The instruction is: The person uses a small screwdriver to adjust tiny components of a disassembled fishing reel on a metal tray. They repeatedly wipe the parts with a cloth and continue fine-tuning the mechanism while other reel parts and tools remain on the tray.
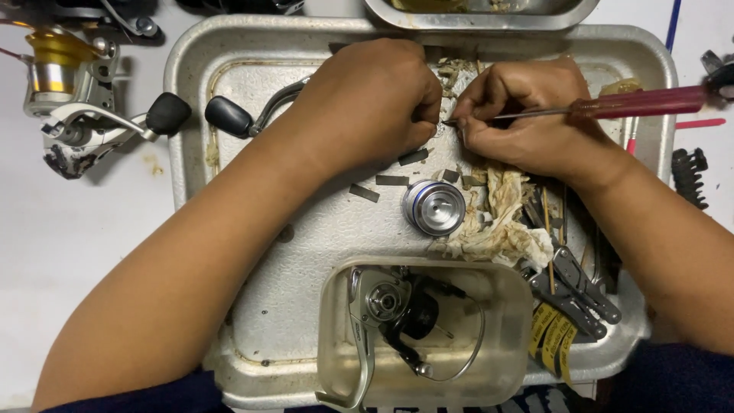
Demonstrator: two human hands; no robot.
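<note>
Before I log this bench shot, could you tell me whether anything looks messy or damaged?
Yes: a stained, crumpled rag lies across the metal tray beside the loose spool, and the reel left of the tray has chipped, worn paint.

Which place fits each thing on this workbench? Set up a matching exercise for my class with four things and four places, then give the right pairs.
Things:
1. screwdriver
2. silver spool
3. reel body
4. spare reel

Places:
A. in the clear plastic tub
B. on the white table, left of the metal tray
C. in the right hand
D. on the tray, beside the stained rag

Pairs: 1-C, 2-D, 3-A, 4-B
</note>
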